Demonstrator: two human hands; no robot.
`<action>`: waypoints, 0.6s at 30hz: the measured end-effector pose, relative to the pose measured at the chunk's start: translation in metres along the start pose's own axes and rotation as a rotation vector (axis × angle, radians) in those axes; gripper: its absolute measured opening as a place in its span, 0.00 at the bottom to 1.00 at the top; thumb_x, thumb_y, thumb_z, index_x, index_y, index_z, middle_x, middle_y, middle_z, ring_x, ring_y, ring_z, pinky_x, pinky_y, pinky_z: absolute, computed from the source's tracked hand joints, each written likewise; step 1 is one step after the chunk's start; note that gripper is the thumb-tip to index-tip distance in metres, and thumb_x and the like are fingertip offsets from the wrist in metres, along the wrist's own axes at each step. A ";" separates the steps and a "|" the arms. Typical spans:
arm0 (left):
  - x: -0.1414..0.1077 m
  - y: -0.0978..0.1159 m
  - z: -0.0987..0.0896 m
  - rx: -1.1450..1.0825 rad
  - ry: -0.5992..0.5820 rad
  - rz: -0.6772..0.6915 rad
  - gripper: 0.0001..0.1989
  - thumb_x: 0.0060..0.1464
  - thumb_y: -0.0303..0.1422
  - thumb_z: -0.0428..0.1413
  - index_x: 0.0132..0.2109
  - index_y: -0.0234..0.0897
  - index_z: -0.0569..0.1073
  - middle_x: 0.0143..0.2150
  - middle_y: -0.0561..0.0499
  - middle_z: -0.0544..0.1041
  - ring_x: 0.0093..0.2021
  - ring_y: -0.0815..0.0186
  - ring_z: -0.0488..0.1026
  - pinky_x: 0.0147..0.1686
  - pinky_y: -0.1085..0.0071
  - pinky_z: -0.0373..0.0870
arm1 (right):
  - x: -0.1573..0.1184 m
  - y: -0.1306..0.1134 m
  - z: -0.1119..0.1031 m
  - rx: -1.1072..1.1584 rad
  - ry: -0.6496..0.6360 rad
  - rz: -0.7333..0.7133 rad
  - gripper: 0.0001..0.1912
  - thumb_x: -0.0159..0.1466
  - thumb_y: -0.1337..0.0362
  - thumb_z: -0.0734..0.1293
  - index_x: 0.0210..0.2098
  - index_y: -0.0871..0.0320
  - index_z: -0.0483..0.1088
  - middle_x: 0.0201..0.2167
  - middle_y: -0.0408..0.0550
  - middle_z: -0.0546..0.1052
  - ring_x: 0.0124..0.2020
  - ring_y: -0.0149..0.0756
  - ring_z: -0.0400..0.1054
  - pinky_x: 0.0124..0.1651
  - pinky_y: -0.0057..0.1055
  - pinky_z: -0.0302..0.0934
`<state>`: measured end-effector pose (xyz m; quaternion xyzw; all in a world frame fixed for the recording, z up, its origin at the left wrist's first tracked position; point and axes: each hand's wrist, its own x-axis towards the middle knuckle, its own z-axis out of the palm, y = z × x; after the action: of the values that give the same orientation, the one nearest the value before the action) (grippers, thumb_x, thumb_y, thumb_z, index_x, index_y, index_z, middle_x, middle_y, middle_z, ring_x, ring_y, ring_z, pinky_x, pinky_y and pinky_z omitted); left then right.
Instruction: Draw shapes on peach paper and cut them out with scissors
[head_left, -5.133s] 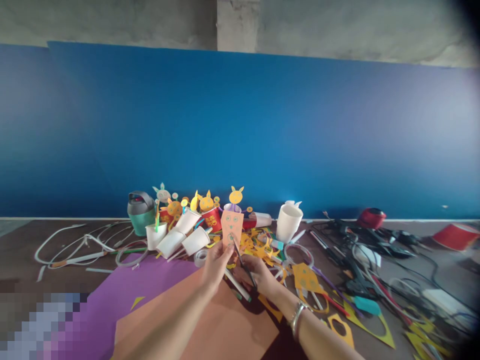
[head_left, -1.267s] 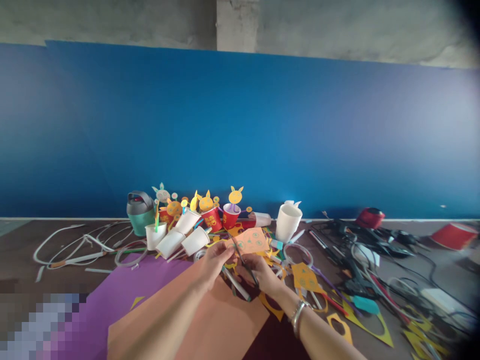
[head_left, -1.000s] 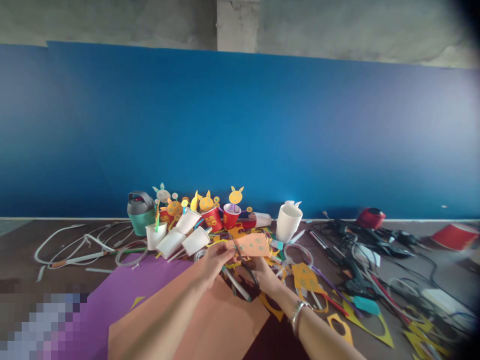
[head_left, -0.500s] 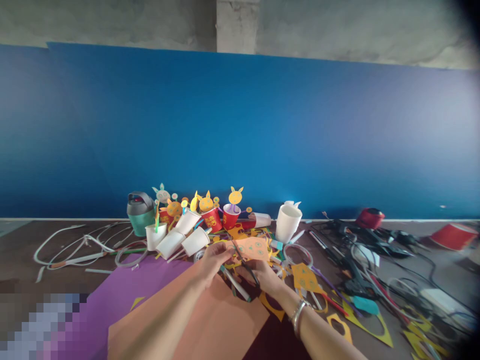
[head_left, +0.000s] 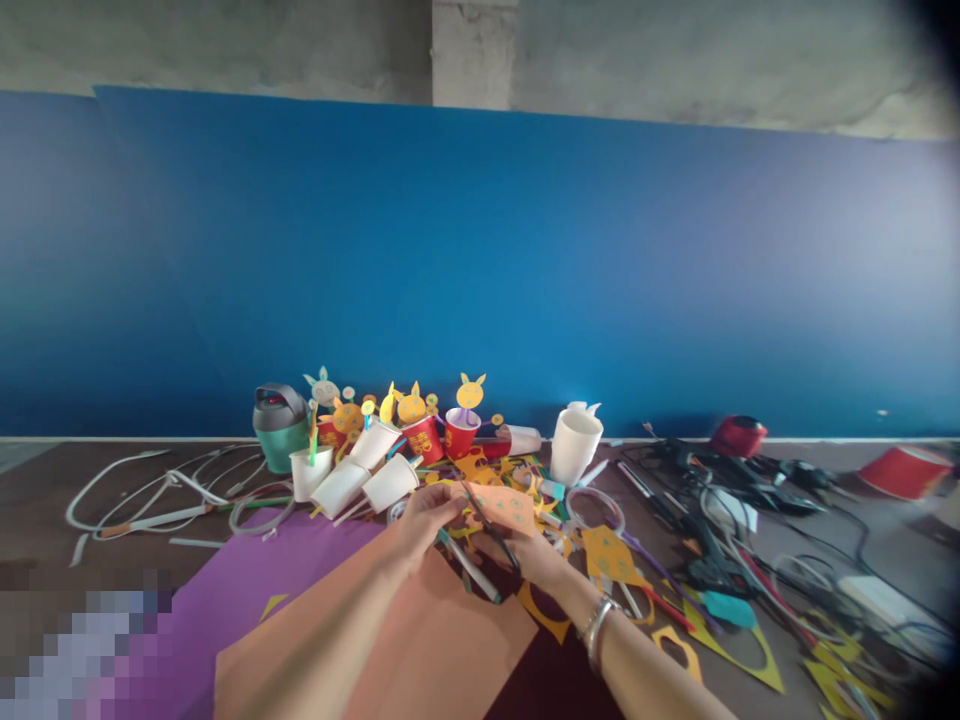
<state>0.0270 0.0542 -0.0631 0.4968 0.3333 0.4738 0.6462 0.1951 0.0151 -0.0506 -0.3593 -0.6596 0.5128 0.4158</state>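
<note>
My left hand (head_left: 426,520) pinches the left edge of a small orange sheet of paper (head_left: 517,508) with green shapes drawn on it. Dark-handled scissors (head_left: 491,525) are in my right hand (head_left: 531,556), its fingers closed round the handles. Their blades lie across the left part of the sheet, close to my left fingertips. Just below the hands is a white marker (head_left: 472,568) with a dark cap. Large orange paper (head_left: 420,630) spreads under my forearms, over purple paper (head_left: 202,600).
White paper cups (head_left: 341,488) and red cups (head_left: 461,432) with paper animal faces stand at the back. A green bottle (head_left: 279,430) is left of them. Yellow paper scraps (head_left: 611,555) lie right, before black cables and a glue gun (head_left: 712,570). A white cup (head_left: 576,445) stands behind.
The scissors and the orange sheet have shifted slightly against each other, and the blades look closer together. Both hands stay almost in the same place.
</note>
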 end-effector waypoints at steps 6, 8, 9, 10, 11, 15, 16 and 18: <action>0.000 -0.001 0.000 -0.011 0.016 0.005 0.13 0.45 0.37 0.64 0.24 0.34 0.70 0.20 0.55 0.70 0.21 0.73 0.65 0.23 0.77 0.58 | -0.001 0.008 -0.002 0.052 0.013 0.063 0.15 0.56 0.55 0.69 0.37 0.59 0.72 0.19 0.41 0.66 0.18 0.26 0.54 0.20 0.25 0.51; -0.001 -0.001 0.001 -0.002 0.027 0.003 0.13 0.45 0.38 0.64 0.25 0.34 0.70 0.20 0.55 0.71 0.22 0.72 0.67 0.25 0.76 0.60 | -0.001 0.012 -0.003 0.044 0.014 0.077 0.14 0.56 0.55 0.69 0.37 0.58 0.72 0.20 0.42 0.68 0.18 0.26 0.54 0.19 0.25 0.50; -0.002 -0.001 0.002 0.004 0.041 0.006 0.14 0.45 0.39 0.64 0.25 0.34 0.71 0.21 0.55 0.71 0.22 0.71 0.67 0.25 0.75 0.61 | -0.001 0.014 -0.003 0.043 0.015 0.084 0.14 0.56 0.55 0.69 0.37 0.58 0.72 0.20 0.42 0.68 0.17 0.26 0.54 0.19 0.25 0.50; -0.002 -0.001 0.004 0.012 0.059 0.011 0.14 0.44 0.41 0.64 0.25 0.35 0.71 0.21 0.54 0.71 0.23 0.70 0.68 0.26 0.75 0.61 | 0.000 0.014 -0.004 0.045 0.018 0.092 0.14 0.56 0.55 0.69 0.36 0.58 0.72 0.20 0.42 0.69 0.17 0.26 0.54 0.19 0.25 0.49; -0.003 -0.001 0.005 0.020 0.077 0.019 0.15 0.44 0.42 0.63 0.26 0.35 0.72 0.22 0.54 0.71 0.23 0.70 0.68 0.26 0.74 0.62 | 0.000 0.014 -0.003 0.046 0.017 0.099 0.13 0.56 0.55 0.69 0.35 0.58 0.72 0.20 0.43 0.69 0.17 0.26 0.54 0.18 0.25 0.49; -0.003 -0.004 0.009 0.043 0.109 0.050 0.17 0.45 0.46 0.62 0.29 0.34 0.74 0.23 0.53 0.73 0.24 0.69 0.69 0.26 0.73 0.62 | 0.000 0.014 -0.001 0.068 0.017 0.122 0.13 0.55 0.54 0.69 0.32 0.57 0.70 0.19 0.42 0.69 0.15 0.25 0.54 0.16 0.25 0.47; -0.003 -0.004 0.009 0.051 0.116 0.056 0.17 0.46 0.46 0.62 0.29 0.34 0.73 0.23 0.53 0.72 0.24 0.69 0.68 0.26 0.74 0.62 | 0.000 0.014 0.000 0.077 0.018 0.139 0.13 0.55 0.54 0.69 0.32 0.58 0.70 0.19 0.42 0.69 0.14 0.25 0.54 0.16 0.25 0.48; -0.001 -0.006 0.006 0.069 0.151 0.073 0.17 0.47 0.45 0.61 0.28 0.34 0.72 0.22 0.54 0.70 0.23 0.71 0.66 0.25 0.75 0.60 | -0.001 0.016 0.001 0.106 0.008 0.181 0.13 0.55 0.55 0.70 0.33 0.58 0.68 0.18 0.40 0.68 0.13 0.25 0.56 0.16 0.24 0.49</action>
<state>0.0341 0.0507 -0.0672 0.4935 0.3787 0.5214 0.5841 0.1956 0.0176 -0.0668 -0.3971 -0.5948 0.5809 0.3886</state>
